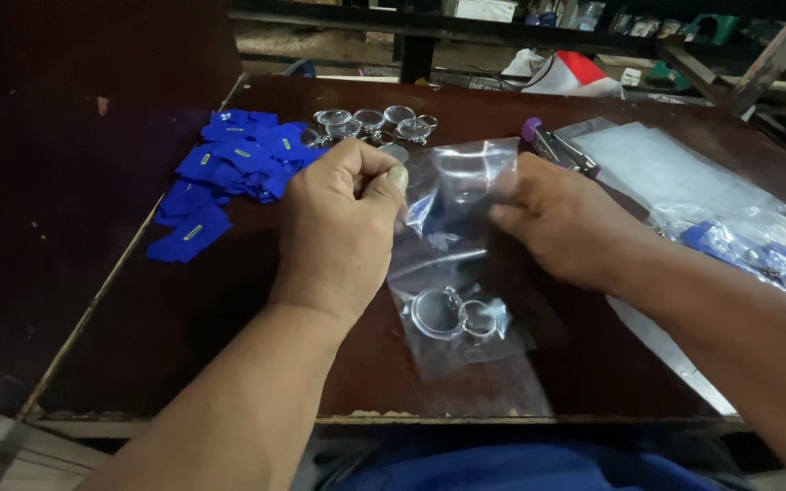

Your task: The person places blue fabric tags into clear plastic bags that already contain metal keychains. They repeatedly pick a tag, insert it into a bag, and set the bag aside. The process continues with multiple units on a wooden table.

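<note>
— Both hands have a grip on that clear plastic bag [452, 264]: the left hand [343, 227] pinches its top edge between thumb and curled fingers, nearly a fist, and the right hand [561, 223] nips the other side of the mouth.

— And what's inside?

— Round clear key rings [457, 315], sunk to the bottom; the bag hangs over the dark worktop [184, 318], near its front edge.

— How would you do it well?

— I'd say keep the pinches right at the rim and pull them evenly apart, so the mouth stays flat and the weight stays low. The film looks slippery; a loose thumb could let it slide.

— The arms?

— Both forearms come in low from the near edge, wrists angled inward, knuckles up.

— Around them?

— Blue cloth tags [225, 173] heaped beyond the left hand, more clear rings [370, 123] behind, filled bags [757, 245] off to the right.
</note>
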